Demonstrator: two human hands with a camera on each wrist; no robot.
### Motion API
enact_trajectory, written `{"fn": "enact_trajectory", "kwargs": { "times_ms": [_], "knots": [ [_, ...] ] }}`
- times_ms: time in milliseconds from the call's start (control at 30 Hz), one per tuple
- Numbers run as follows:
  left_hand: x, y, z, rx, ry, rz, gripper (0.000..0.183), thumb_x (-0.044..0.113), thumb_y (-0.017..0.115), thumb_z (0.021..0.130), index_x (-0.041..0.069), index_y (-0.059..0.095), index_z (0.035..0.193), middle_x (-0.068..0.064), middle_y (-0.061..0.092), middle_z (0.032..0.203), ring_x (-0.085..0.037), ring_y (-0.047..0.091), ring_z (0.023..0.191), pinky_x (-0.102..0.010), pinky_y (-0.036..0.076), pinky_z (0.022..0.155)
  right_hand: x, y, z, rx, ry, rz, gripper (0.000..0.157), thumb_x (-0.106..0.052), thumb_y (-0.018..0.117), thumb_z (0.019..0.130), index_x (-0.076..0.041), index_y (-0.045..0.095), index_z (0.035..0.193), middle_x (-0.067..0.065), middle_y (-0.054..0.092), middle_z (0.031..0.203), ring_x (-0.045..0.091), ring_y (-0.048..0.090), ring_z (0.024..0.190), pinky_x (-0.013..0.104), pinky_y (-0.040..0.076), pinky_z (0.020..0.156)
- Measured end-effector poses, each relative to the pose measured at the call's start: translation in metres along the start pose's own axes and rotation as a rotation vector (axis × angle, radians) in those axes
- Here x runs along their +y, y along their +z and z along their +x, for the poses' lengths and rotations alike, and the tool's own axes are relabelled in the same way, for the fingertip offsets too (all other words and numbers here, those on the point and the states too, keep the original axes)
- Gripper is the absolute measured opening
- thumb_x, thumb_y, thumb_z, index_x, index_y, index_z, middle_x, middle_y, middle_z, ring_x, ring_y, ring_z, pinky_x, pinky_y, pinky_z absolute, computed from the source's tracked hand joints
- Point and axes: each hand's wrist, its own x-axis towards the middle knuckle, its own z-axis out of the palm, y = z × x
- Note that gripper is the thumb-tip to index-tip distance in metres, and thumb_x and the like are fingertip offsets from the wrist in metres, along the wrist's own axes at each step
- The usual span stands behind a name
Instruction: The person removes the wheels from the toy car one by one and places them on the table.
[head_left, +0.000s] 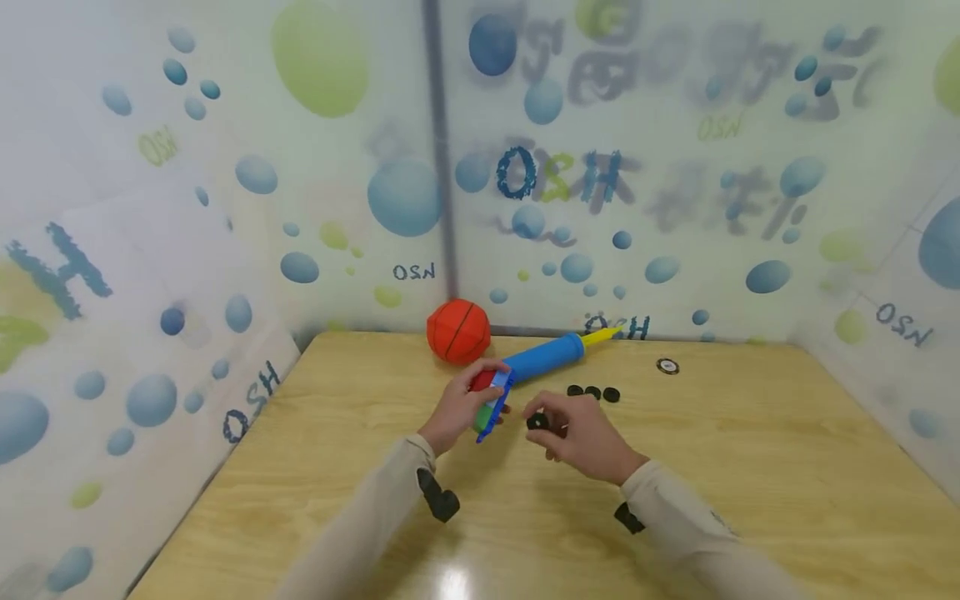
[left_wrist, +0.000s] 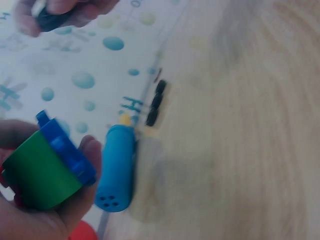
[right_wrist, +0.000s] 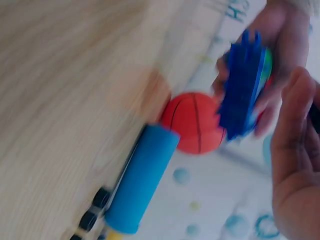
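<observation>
My left hand [head_left: 450, 412] grips a toy vehicle body [head_left: 496, 403] with red, white and green parts on a blue base. In the right wrist view the blue underside [right_wrist: 243, 92] faces the camera, its side pegs bare. My right hand [head_left: 591, 437] pinches a small black toy wheel [head_left: 537, 422] between thumb and fingers, just right of the toy and apart from it. Three more black wheels [head_left: 592, 392] lie in a row on the table beyond the right hand.
Behind the toy lies a blue hand pump [head_left: 547, 360] with a yellow nozzle [head_left: 600, 336]. A red toy basketball [head_left: 459, 332] sits at the back, near the wall. Farther right on the wooden table [head_left: 750, 467] is a black-and-white round disc [head_left: 667, 367].
</observation>
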Motion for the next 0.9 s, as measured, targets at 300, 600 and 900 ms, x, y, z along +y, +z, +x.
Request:
{"fn": "enact_trajectory", "kwargs": {
  "times_ms": [300, 600, 900],
  "knots": [
    [0.011, -0.019, -0.005, -0.15, 0.054, 0.052, 0.051, 0.011, 0.058, 0.101, 0.023, 0.043, 0.149, -0.022, 0.048, 0.141, -0.03, 0.074, 0.1, -0.047, 0.062, 0.083, 0.026, -0.038, -0.01, -0.039, 0.156, -0.022, 0.03, -0.006, 0.073, 0.089, -0.012, 0.068, 0.118, 0.006, 0.068, 0.082, 0.005, 0.064, 0.063, 0.028, 0.056, 0.056],
    [0.01, -0.03, -0.003, -0.12, 0.111, 0.371, 0.064, 0.014, 0.071, 0.093, 0.033, 0.045, 0.148, -0.008, 0.046, 0.153, -0.037, 0.047, 0.138, -0.047, 0.054, 0.1, 0.062, -0.067, -0.023, 0.12, 0.335, -0.253, 0.021, -0.007, 0.082, 0.08, -0.008, 0.072, 0.098, 0.0, 0.054, 0.07, 0.01, 0.046, 0.061, 0.024, 0.041, 0.062],
    [0.009, -0.032, -0.006, -0.187, 0.067, 0.538, 0.061, 0.017, 0.075, 0.09, 0.023, 0.048, 0.144, -0.011, 0.059, 0.135, -0.03, 0.056, 0.123, -0.042, 0.057, 0.092, 0.096, -0.082, -0.03, 0.01, 0.326, -0.379, 0.02, -0.009, 0.078, 0.085, -0.003, 0.067, 0.101, 0.0, 0.055, 0.067, 0.009, 0.046, 0.058, 0.025, 0.039, 0.058]
  ]
}}
